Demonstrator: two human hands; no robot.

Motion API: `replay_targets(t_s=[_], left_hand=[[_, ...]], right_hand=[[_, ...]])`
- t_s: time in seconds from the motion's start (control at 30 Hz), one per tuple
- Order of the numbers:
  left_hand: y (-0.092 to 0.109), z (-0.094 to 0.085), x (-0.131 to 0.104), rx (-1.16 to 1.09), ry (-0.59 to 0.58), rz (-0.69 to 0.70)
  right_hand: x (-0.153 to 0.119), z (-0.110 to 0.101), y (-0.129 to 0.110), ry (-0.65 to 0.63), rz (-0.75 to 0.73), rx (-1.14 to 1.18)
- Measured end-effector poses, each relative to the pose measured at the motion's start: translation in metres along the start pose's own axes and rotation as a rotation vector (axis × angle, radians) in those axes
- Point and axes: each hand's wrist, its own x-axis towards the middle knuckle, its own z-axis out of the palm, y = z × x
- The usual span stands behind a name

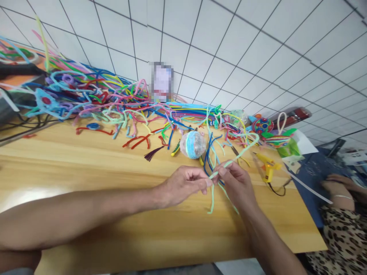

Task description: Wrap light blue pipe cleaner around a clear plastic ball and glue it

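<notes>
A pale green pipe cleaner (243, 147) runs between my two hands, its bent far part looping up to the right. My left hand (183, 185) pinches one end of it between thumb and fingers. Close beside, my right hand (235, 181) is closed on the same pipe cleaner. More pale green and dark blue pipe cleaners (208, 154) lie beneath and behind the hands on the table. Just beyond them sits a clear ball (193, 144) wrapped with a light blue and green band.
A tangled heap of coloured pipe cleaners (114, 95) lines the wall side of the wooden table (100, 164). A yellow glue gun (268, 166) with a cord lies at the right. Pliers (236, 152) and a dark tassel (153, 153) lie nearby. Another person's arm (341, 194) is at far right.
</notes>
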Motion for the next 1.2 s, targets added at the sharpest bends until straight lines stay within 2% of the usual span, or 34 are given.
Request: replay_targets(t_s=[0.13, 0.23, 0.47, 0.67, 0.87, 0.93, 1.07, 1.13, 1.2], left_hand=[[0.004, 0.002, -0.004, 0.125, 0.030, 0.165], [0.009, 0.001, -0.004, 0.200, 0.047, 0.255], [0.010, -0.013, 0.000, 0.239, 0.072, 0.118], [0.011, -0.019, 0.000, 0.212, 0.065, 0.081], [0.016, -0.027, 0.005, 0.222, 0.068, -0.019], [0.018, -0.036, 0.007, 0.303, 0.138, 0.036], [0.014, -0.064, 0.021, 0.738, 0.528, 0.408], [0.009, -0.077, 0.034, 0.880, 0.574, 0.444], [0.003, -0.083, 0.047, 0.967, 0.503, 0.374]], right_hand=[[0.000, 0.013, -0.004, -0.025, 0.068, 0.181], [0.004, 0.017, -0.008, -0.032, 0.079, 0.210], [0.010, 0.009, -0.010, -0.054, 0.028, -0.002], [0.015, 0.011, -0.010, -0.044, -0.033, -0.033], [0.033, 0.009, -0.013, -0.052, -0.064, -0.147], [0.042, 0.006, -0.014, -0.006, -0.056, -0.130], [0.064, -0.003, -0.015, 0.111, -0.111, -0.059], [0.072, -0.006, -0.012, 0.141, -0.135, -0.070], [0.078, -0.006, -0.007, 0.167, -0.149, -0.093]])
